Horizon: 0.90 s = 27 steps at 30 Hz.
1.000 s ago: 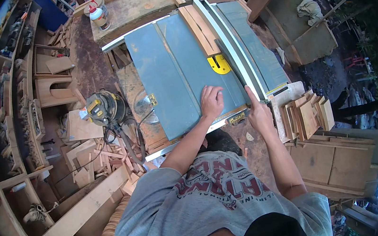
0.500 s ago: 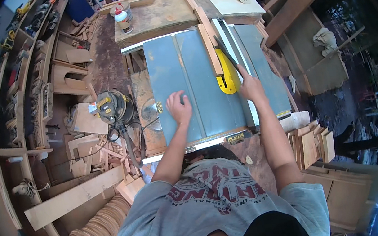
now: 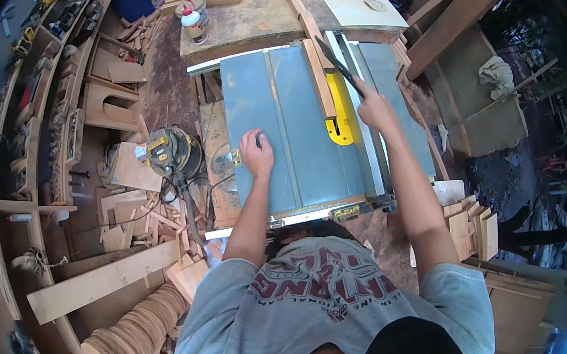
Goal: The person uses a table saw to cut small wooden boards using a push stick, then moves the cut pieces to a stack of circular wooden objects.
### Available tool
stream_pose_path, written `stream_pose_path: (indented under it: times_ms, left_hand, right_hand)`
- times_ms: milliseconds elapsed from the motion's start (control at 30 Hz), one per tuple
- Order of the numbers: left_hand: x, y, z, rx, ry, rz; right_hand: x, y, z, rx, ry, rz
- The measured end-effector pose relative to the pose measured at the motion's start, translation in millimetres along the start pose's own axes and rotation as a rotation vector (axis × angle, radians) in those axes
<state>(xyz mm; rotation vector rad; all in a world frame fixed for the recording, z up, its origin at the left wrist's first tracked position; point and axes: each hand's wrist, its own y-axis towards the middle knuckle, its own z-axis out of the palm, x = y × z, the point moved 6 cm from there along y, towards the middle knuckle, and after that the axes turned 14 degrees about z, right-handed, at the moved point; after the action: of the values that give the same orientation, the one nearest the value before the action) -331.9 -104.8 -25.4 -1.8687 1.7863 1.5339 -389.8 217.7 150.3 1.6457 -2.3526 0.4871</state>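
From the torso, the hands are apart: at 11 o'clock the left hand [image 3: 257,153] rests, fingers bent, on the grey-blue surface [image 3: 251,95]; whether it holds anything, I cannot tell. At 1 o'clock the right hand [image 3: 376,111] is clamped around a dark stick [image 3: 340,63] pointing toward 11. Just past 12, a wooden strip [image 3: 320,82] lies beside a yellow insert [image 3: 340,105]. Farther, at 11, stands a white bottle [image 3: 193,28].

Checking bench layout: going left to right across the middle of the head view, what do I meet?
Round black-and-yellow canister machine → person's left grip → narrow light-brown wooden strip → yellow, slotted, round-ended plate → right grip → crumpled off-white cloth.
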Motion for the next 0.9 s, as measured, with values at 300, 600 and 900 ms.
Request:
stream_pose_path:
  times_ms: [300,600,900]
  left_hand:
    - [-52,-154,-26,0.754,-0.695,-0.008]
    - [96,-362,32,0.048,-1.01,-1.872]
    - [94,-356,76,-0.146,-1.151,-1.837]
  right_hand:
    - [23,-2,-2,0.264,0.263,0.127]
    - [-17,8,-18,-0.115,0.298,-0.097]
    - [-73,35,-18,-0.089,0.321,-0.112]
